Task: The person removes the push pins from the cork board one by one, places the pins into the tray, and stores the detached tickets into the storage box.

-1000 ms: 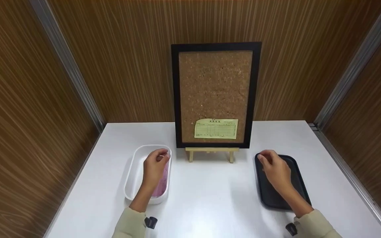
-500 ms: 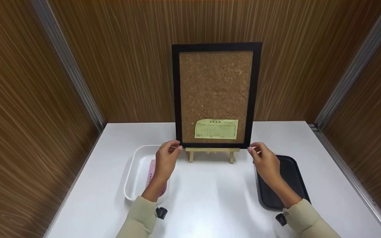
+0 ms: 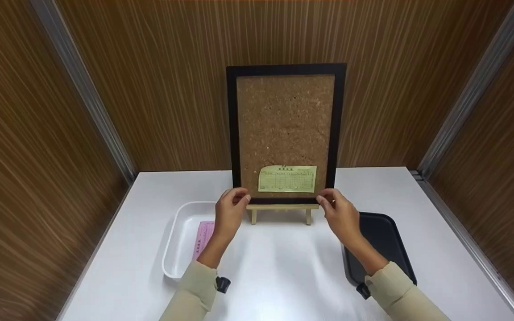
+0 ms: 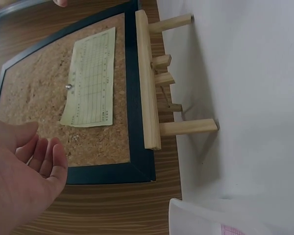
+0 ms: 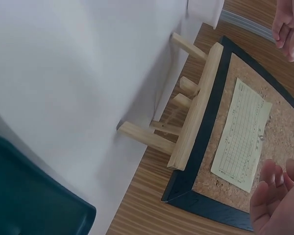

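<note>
A yellow-green printed slip (image 3: pixel 287 179) is fixed low on a black-framed corkboard (image 3: pixel 286 120) by a small silvery pin (image 4: pixel 68 86) at its top edge. My left hand (image 3: pixel 231 215) is in front of the board's lower left corner, fingers loosely bent, a gap between thumb and fingertips. Mirroring it, my right hand (image 3: pixel 341 216) is at the lower right corner, thumb and fingers likewise apart. Neither hand holds anything, and both wrist views show them apart from the slip. Underneath, a small wooden easel (image 3: pixel 282 207) supports the board.
At the left stands a white tray (image 3: pixel 167 249) containing a pink printed slip (image 3: pixel 204 234), partly hidden by my left arm. A black tray (image 3: pixel 384 236) lies at the right, partly under my right forearm. Wood-grain panels (image 3: pixel 176 89) enclose the white table (image 3: pixel 275 276) on the visible sides.
Both hands have moved inward from over the two trays to the board's lower corners. The pink slip in the white tray shows more. The head view has shifted slightly.
</note>
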Demonstrator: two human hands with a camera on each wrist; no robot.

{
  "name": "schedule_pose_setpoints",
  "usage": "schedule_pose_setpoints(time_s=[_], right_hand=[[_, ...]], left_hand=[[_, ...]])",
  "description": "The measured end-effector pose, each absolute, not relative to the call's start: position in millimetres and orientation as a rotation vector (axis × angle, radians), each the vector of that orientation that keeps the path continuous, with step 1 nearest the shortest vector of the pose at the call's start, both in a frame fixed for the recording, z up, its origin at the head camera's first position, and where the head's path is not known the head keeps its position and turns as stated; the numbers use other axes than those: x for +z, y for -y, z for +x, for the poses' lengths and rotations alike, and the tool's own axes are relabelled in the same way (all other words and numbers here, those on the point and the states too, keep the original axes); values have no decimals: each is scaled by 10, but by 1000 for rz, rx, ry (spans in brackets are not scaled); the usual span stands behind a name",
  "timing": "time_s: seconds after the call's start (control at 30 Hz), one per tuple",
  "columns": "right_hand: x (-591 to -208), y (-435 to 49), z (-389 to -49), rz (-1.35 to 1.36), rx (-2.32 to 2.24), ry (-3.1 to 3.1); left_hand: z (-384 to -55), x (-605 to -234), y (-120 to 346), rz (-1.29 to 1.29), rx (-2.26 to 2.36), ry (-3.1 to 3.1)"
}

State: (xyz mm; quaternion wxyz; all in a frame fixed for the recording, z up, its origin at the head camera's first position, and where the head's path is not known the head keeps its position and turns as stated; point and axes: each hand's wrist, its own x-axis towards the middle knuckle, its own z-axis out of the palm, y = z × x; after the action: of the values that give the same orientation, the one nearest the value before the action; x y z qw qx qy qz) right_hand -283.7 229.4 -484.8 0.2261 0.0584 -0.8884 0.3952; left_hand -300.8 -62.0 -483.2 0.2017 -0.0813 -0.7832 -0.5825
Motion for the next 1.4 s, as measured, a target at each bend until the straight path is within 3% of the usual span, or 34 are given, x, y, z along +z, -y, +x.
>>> schedule_pose_setpoints(time_s=[0.53, 1.4], right_hand=[[-4787, -2154, -2926, 183, 1082, 2397], [-4704, -1902, -3282, 188, 1047, 2338]], left_hand=[[-3135, -4775, 544, -223, -1645, 2208], [-3607, -4632, 215, -295, -1538, 2193]])
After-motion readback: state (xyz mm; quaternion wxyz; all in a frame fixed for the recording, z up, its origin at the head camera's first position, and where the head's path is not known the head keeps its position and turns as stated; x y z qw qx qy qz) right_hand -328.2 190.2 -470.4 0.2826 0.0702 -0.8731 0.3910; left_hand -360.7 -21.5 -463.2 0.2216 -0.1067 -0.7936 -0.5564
